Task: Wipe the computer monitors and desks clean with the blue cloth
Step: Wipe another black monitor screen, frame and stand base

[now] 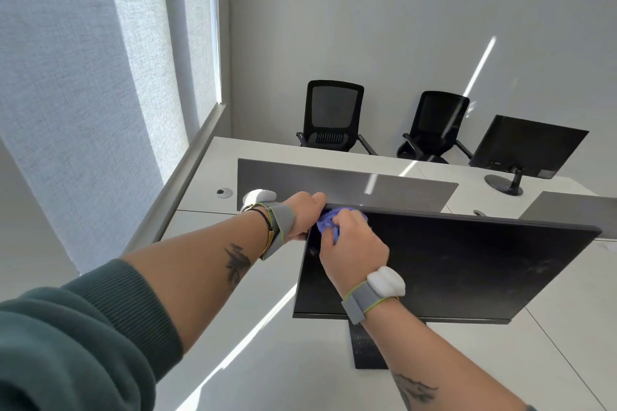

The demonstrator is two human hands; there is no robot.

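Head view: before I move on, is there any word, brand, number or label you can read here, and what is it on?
Nothing here is legible.
Far monitor: there is a small pale label low on its back, too small to read.
Near monitor: the screen is dark, and no brand mark shows on it or on its frame.
Right wrist band: no markings visible.

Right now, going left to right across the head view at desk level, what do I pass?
Window blind → cable hole → left hand, gripping the near monitor → blue cloth → far monitor. The right hand overlaps the cloth, so I skip it.
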